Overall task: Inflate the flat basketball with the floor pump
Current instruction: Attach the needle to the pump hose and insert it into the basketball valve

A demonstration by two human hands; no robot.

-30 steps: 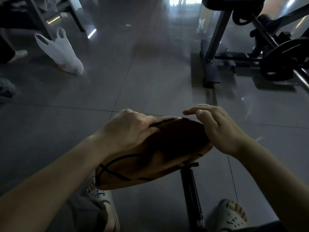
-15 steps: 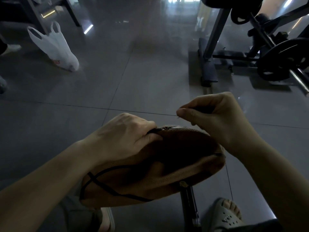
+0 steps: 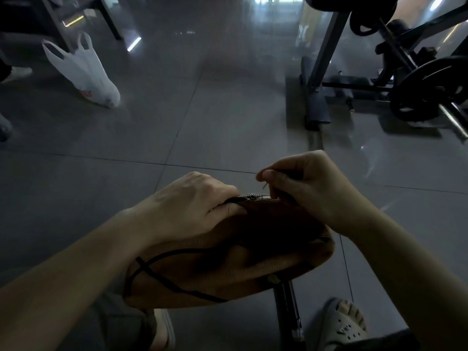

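No legible text; red print on the white plastic bag [image 3: 83,72] too blurred

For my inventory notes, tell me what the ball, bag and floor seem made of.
Ball: probably rubber or composite leather, matte; pebbled brown skin, dented. Bag: thin white plastic film; translucent, crumpled. Floor: likely glazed tile; glossy reflections, grout lines.

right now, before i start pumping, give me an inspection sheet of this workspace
surface: grey tiled floor, glossy, dimly lit.
job's things: basketball flat and folded, held off the floor; pump a dark shaft below it, mostly hidden.
clutter: white plastic bag on the floor, far left.
hands: left hand grips the basketball's upper edge; right hand pinches a needle just above that edge.
cables: nothing seen.
surroundings: bench frame and weight plate far right; sandal beside the pump.
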